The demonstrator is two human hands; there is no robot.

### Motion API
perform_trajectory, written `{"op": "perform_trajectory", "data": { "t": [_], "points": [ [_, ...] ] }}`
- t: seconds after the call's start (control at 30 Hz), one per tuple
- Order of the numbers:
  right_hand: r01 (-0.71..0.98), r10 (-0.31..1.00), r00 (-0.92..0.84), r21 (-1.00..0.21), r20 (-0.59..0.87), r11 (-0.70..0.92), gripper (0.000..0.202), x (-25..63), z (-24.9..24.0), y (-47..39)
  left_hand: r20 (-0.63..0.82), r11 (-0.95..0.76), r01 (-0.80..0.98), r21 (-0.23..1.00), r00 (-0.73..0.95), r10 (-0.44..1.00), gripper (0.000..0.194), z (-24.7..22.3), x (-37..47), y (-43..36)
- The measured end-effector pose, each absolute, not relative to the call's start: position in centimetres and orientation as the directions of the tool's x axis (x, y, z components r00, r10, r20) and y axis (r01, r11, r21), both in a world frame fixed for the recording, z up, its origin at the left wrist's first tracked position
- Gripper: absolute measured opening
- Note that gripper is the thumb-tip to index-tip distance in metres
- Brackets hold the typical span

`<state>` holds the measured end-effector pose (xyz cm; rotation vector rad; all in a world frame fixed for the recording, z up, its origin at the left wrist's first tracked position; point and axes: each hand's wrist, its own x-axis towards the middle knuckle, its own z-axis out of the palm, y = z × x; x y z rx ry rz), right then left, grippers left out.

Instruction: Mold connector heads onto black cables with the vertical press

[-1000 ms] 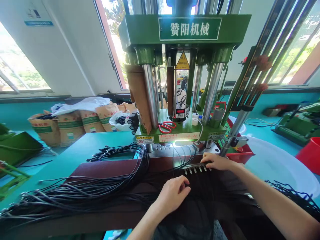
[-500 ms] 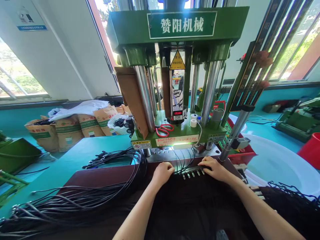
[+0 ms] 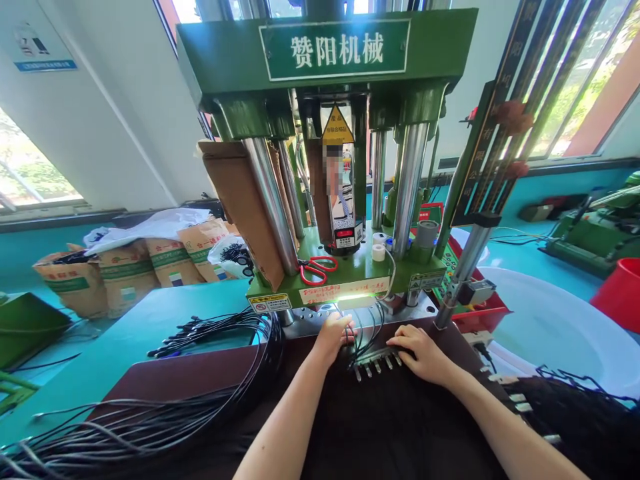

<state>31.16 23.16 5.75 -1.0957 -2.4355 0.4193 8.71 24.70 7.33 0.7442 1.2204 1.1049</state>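
Observation:
A thin metal mould bar [image 3: 381, 358] lies at the front of the green press. Several silvery plug ends [image 3: 375, 368] stick out of it towards me, and black cables [image 3: 373, 339] loop from its far side to the press bed. My left hand [image 3: 333, 339] is at the left of these cables, its fingers curled about the nearest ones. My right hand [image 3: 419, 352] is closed over the right end of the bar, thumb in front and fingers on top. The green press [image 3: 345, 275] stands just beyond both hands, its lit lower gap partly hidden by the left hand.
Red-handled scissors [image 3: 318, 270] and white rolls [image 3: 379, 252] lie on the press ledge. Bundled black cables [image 3: 165, 420] spread over the left of the table. More cables with plugs [image 3: 575, 413] lie at right, near a white tub [image 3: 545, 320]. Paper sacks [image 3: 125, 270] stand behind.
My left hand has moved from the bar's left end up towards the press, among the cables. My right hand stays on the bar's right end. The view has shifted slightly.

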Motion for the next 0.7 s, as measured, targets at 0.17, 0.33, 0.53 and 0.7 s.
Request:
{"op": "perform_trajectory", "data": {
  "t": [0.17,0.33,0.53,0.7],
  "points": [
    [0.632,0.826,-0.442,-0.532,0.351,0.564,0.038,30.9,5.7,23.5,-0.403,0.440,-0.451,0.776,0.182,0.897,0.020,6.6,11.1,27.6],
    [0.631,0.758,-0.471,-0.429,0.451,0.646,0.047,29.8,5.6,24.0,-0.409,0.497,-0.577,0.648,0.287,0.866,0.030,5.3,11.2,29.3],
    [0.611,0.706,-0.618,-0.354,0.346,0.708,0.048,28.7,5.5,24.2,-0.411,0.573,-0.602,0.556,0.401,0.819,0.027,4.9,10.9,29.1],
    [0.611,0.657,-0.676,-0.245,0.333,0.753,0.051,27.8,5.7,24.7,-0.459,0.566,-0.606,0.560,0.342,0.820,0.015,4.7,11.8,29.4]
  ]
}}
